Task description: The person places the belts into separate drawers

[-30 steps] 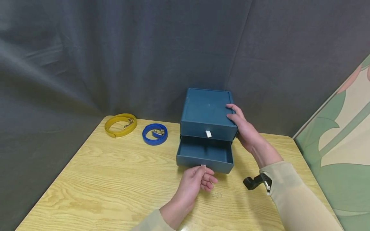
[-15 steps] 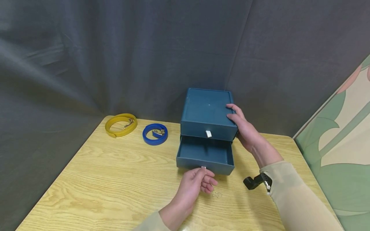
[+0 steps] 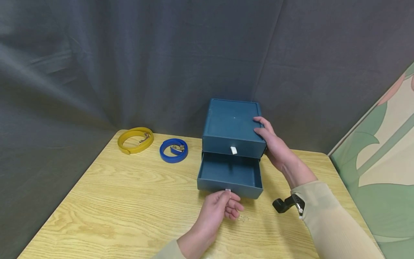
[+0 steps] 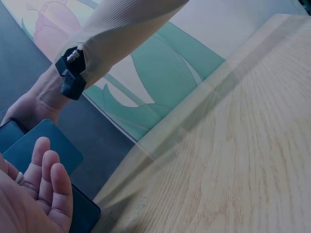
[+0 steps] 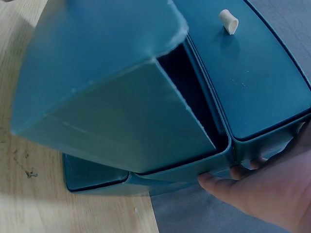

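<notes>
A dark teal drawer unit [image 3: 233,118] stands at the back of the table, one lower drawer [image 3: 211,186] pulled well out and nothing visible inside. My left hand [image 3: 213,212] pinches the small white pull tab [image 3: 228,190] on that drawer's front between thumb and forefinger; the other fingers are loosely bent. My right hand [image 3: 275,145] grips the unit's upper right edge, fingertips on the top and other fingers [image 5: 216,187] against the side. In the right wrist view, the upper drawer [image 5: 262,68] with its white tab is closed, and another closed section [image 5: 95,172] lies below the pulled-out drawer.
A coiled yellow belt [image 3: 135,140] and a coiled blue belt [image 3: 173,150] lie on the wooden table [image 3: 123,208], left of the unit. A grey curtain [image 3: 161,64] hangs behind. A patterned panel [image 3: 388,162] borders the right side.
The left hand has drawn the lower drawer slightly further out, towards me. My right hand stays on the unit's edge, and the belts have not moved.
</notes>
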`<state>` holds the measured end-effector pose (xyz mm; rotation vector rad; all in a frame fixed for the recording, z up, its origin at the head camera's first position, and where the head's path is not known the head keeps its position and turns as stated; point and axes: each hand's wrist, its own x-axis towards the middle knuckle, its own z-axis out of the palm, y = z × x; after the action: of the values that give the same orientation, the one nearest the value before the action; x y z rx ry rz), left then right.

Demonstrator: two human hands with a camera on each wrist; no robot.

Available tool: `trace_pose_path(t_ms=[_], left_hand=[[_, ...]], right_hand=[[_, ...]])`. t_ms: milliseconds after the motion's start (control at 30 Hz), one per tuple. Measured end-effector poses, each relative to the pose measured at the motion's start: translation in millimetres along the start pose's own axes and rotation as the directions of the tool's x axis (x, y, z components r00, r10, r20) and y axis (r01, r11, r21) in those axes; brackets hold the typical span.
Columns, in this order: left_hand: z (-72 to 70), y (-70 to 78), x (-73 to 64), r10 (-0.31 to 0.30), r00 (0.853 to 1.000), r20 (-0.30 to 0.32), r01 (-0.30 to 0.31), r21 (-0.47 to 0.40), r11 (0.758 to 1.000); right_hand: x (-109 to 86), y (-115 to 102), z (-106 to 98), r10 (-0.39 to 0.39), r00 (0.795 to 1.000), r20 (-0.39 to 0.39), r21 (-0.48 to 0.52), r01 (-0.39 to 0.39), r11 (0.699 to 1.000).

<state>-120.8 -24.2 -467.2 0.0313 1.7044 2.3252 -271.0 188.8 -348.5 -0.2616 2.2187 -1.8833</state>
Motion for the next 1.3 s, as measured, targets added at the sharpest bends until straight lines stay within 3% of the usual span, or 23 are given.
trace_pose_path(t_ms=[967,1300], left_hand=[[-2.4,-9.2,-12.4,-0.034,0.999,-0.001,0.034,-0.007,0.999],[-4.4,-11.5,-15.7,-0.009,1.000,0.018,0.010,-0.014,1.000]], right_hand=[[0.5,1.8,-0.5,-0.002,1.000,-0.002,-0.027,0.002,1.000],[0.6,1.6,-0.8,0.005,1.000,0.000,-0.023,-0.005,1.000]])
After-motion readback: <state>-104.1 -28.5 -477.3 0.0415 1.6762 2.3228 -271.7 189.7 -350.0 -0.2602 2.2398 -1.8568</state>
